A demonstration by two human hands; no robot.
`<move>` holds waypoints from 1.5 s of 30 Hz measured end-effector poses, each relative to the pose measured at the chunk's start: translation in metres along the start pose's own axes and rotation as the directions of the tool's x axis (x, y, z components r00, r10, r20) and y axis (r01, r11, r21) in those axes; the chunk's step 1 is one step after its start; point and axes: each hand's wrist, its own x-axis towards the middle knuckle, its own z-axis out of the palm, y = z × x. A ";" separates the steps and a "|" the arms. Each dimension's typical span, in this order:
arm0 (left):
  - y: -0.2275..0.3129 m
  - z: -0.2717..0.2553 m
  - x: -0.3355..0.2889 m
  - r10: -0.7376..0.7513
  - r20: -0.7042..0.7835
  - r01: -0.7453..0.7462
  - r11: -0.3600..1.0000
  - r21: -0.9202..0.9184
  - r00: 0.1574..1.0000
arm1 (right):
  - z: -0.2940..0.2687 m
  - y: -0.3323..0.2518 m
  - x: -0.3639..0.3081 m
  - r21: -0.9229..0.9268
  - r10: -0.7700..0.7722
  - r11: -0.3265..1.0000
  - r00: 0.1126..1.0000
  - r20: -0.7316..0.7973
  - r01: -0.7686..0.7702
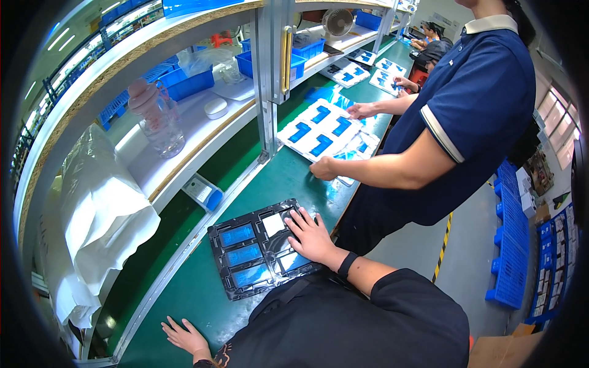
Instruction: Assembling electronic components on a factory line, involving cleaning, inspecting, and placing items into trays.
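Note:
My left hand (pixel 186 338) rests on the green tabletop (pixel 195 291) at the lower left, its fingers spread and nothing in them. A black compartmented tray (pixel 260 240) lies before me. My right hand (pixel 314 237) is laid across its right column, fingers stretched out, touching the tray without gripping it. Three rectangular pieces with glossy blue faces (pixel 244 254) fill the tray's left column. A white rectangle (pixel 274 225) shows in the far right compartment, and a pale blue piece (pixel 294 261) in the near one. My palm partly covers the compartment between them.
A co-worker in a navy shirt (pixel 485 104) holds a white tray of blue parts (pixel 322 130) beyond mine. The shelf (pixel 144 175) at left carries a clear bottle (pixel 161 126) and blue bins (pixel 187 84). White plastic sheeting (pixel 101 214) hangs at its near end.

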 end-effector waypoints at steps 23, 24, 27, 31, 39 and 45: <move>0.001 0.001 0.001 -0.001 0.013 0.001 0.999 0.038 1.000 | 0.000 0.030 -0.018 -0.009 0.413 0.904 0.877 -0.245 -0.428; 0.001 0.001 0.001 -0.005 0.016 0.004 0.999 0.038 1.000 | 0.000 0.031 -0.017 0.014 0.417 0.905 0.878 -0.234 -0.426; 0.003 -0.001 0.001 -0.011 0.021 0.010 0.999 0.049 1.000 | 0.001 0.032 -0.017 0.041 0.423 0.904 0.880 -0.218 -0.425; 0.001 0.002 0.001 -0.014 0.012 0.013 0.998 0.060 1.000 | 0.000 0.032 -0.017 0.078 0.442 0.897 0.880 -0.176 -0.435; -0.002 0.004 0.001 -0.008 0.000 0.008 0.999 0.048 1.000 | 0.001 0.030 -0.018 0.084 0.423 0.906 0.883 -0.204 -0.415; -0.012 0.016 -0.003 0.111 -0.253 -0.104 0.994 0.043 0.961 | -0.049 0.017 0.020 -0.143 0.487 0.873 0.835 0.258 -0.465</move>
